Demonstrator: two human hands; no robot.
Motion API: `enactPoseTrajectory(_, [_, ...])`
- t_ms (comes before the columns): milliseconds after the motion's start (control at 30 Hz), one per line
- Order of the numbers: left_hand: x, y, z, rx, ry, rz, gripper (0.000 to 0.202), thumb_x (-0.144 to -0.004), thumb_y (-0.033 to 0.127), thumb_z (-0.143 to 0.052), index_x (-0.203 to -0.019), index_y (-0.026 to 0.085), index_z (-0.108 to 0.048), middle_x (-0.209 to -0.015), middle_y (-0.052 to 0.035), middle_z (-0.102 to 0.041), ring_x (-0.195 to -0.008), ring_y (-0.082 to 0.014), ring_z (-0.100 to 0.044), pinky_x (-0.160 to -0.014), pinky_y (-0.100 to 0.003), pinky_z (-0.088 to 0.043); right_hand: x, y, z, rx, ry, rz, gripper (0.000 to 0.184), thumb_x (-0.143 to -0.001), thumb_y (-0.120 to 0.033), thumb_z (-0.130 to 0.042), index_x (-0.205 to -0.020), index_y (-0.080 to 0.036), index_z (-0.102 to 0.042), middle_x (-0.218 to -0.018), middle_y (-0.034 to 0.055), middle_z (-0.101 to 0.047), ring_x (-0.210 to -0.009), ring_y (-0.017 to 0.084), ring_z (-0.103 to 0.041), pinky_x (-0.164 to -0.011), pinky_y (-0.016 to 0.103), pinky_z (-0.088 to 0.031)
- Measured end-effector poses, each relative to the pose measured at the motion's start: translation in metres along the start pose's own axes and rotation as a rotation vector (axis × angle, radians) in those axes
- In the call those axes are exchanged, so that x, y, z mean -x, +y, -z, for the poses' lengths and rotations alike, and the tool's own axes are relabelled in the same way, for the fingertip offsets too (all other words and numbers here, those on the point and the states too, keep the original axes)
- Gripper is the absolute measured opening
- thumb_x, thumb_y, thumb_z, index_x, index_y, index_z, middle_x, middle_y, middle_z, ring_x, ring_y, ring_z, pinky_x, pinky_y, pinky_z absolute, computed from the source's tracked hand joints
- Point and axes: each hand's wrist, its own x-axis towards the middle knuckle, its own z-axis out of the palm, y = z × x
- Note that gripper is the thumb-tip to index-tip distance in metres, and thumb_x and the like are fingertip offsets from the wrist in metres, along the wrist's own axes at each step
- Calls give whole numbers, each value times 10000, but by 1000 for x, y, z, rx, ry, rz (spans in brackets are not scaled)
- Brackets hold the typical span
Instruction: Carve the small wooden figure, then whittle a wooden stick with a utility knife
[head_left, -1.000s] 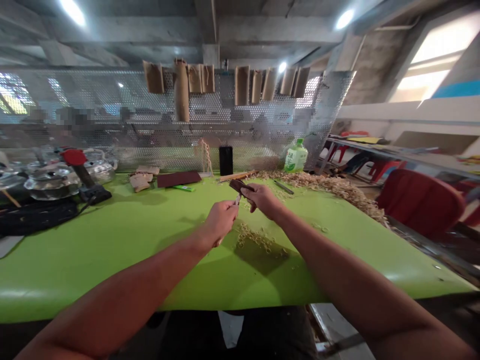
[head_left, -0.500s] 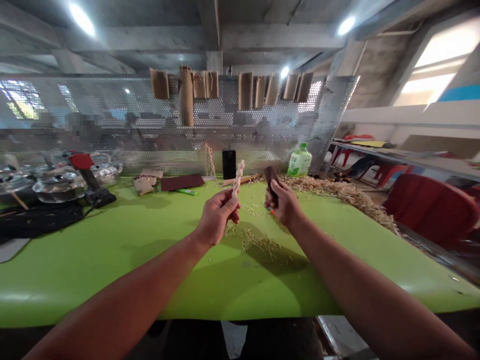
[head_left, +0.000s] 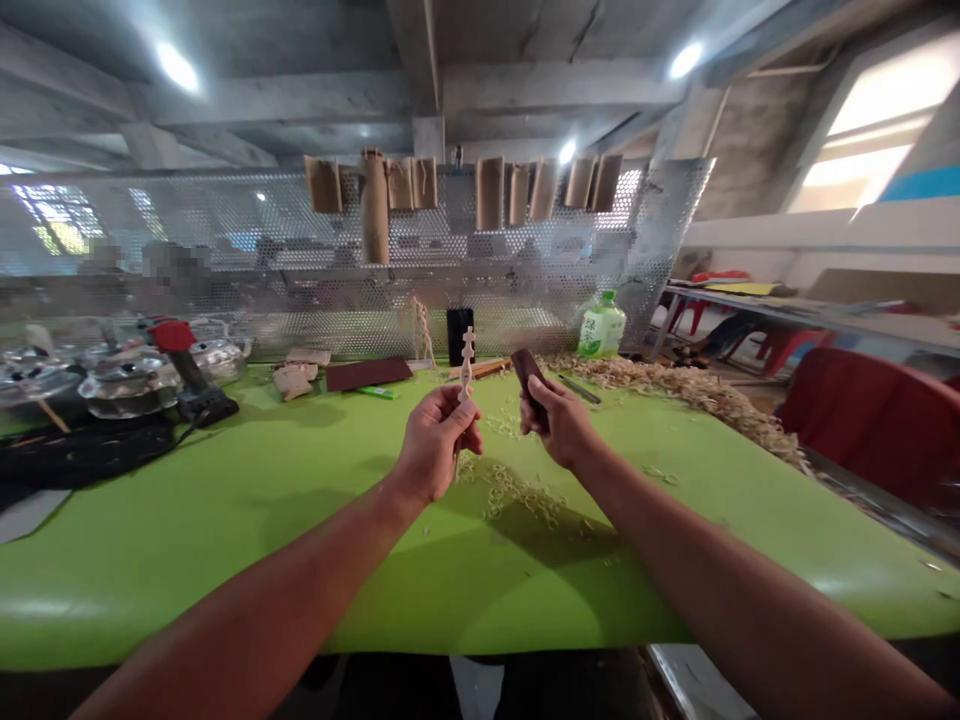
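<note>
A person holds a pale notched strip (head_left: 469, 358) upright above the middle of a green table (head_left: 225, 560), the left hand's (head_left: 439, 437) fingers pinched around its lower part, probably to leave the carved length in plain view. Nearby, the right hand (head_left: 561, 418) grips a dark block (head_left: 528, 376), thumb pressed to its face, perhaps for a firm hold; block and strip are apart. Thin curls (head_left: 514, 487) lie below the hands. A heap of shavings (head_left: 675, 383) lines the table's right edge, seemingly kept out of the way. A phone (head_left: 454, 335) stands at the far edge, apparently propped against metal mesh (head_left: 330, 325).
</note>
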Motion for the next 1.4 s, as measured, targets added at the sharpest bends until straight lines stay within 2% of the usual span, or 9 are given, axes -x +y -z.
enactPoseTrajectory(233, [-1, -1, 1, 2, 4, 14, 342, -732, 327, -786, -908, 169, -539, -727, 40, -584, -491, -71, -530, -432, -226, -502, 3, 3, -5, -1, -25, 10, 351, -790, -515, -677, -815, -221, -487, -527, -75, -458, -397, 79, -357, -413, 240, -365])
enactPoseTrajectory(467, [-1, -2, 1, 1, 7, 16, 342, -746, 332, -769, -918, 188, -511, -729, 44, -589, -436, -51, -478, -338, -179, -358, 4, 2, -5, 41, -32, 12, 350, -813, -529, -651, -783, -223, -484, -541, -58, -478, -404, 82, -369, -419, 246, -370])
enactPoseTrajectory(700, [-1, -3, 3, 2, -6, 32, 345, -762, 330, -749, -938, 203, -481, -728, 49, -602, -429, -53, -480, -339, -175, -350, 6, 2, -8, 71, -56, -17, 381, -789, -556, -663, -759, -217, -490, -517, -57, -482, -399, 90, -415, -413, 247, -371])
enactPoseTrajectory(933, [0, -2, 4, -11, -26, 73, 346, -772, 352, -737, -965, 215, -485, -706, 56, -604, -380, -28, -392, -339, -153, -231, 9, -1, -11, 61, -59, -38, 416, -741, -572, -700, -741, -213, -491, -538, -55, -507, -398, 82, -409, -405, 239, -381])
enactPoseTrajectory(1067, [-2, -2, 5, -4, -40, 88, 357, -786, 348, -720, -1056, 195, -545, -713, 46, -585, -402, -22, -370, -366, -152, -228, 10, -1, -12, 71, -55, -40, 406, -749, -566, -695, -745, -208, -504, -538, -51, -512, -403, 83, -418, -407, 237, -383])
enactPoseTrajectory(1233, [-3, -1, 6, 49, -54, 149, 472, -757, 277, -694, -1204, 185, -573, -746, 38, -558, -447, -30, -378, -394, -161, -242, 11, -2, -12, 76, -63, -34, 386, -765, -545, -690, -747, -206, -507, -521, -49, -507, -407, 88, -423, -410, 236, -381])
enactPoseTrajectory(1300, [-3, -1, 6, 70, -46, 155, 453, -765, 301, -683, -1192, 179, -590, -752, 36, -548, -454, -34, -384, -394, -169, -241, 11, -2, -13, 71, -56, -39, 386, -761, -545, -694, -745, -207, -507, -518, -49, -509, -408, 88, -423, -409, 235, -381])
enactPoseTrajectory(1400, [-4, -2, 9, 60, -24, 144, 400, -815, 418, -662, -1115, 156, -629, -710, 39, -518, -445, -35, -362, -391, -175, -232, 11, -2, -13, 66, -47, -45, 387, -757, -545, -700, -744, -208, -509, -527, -48, -514, -414, 86, -419, -412, 235, -387])
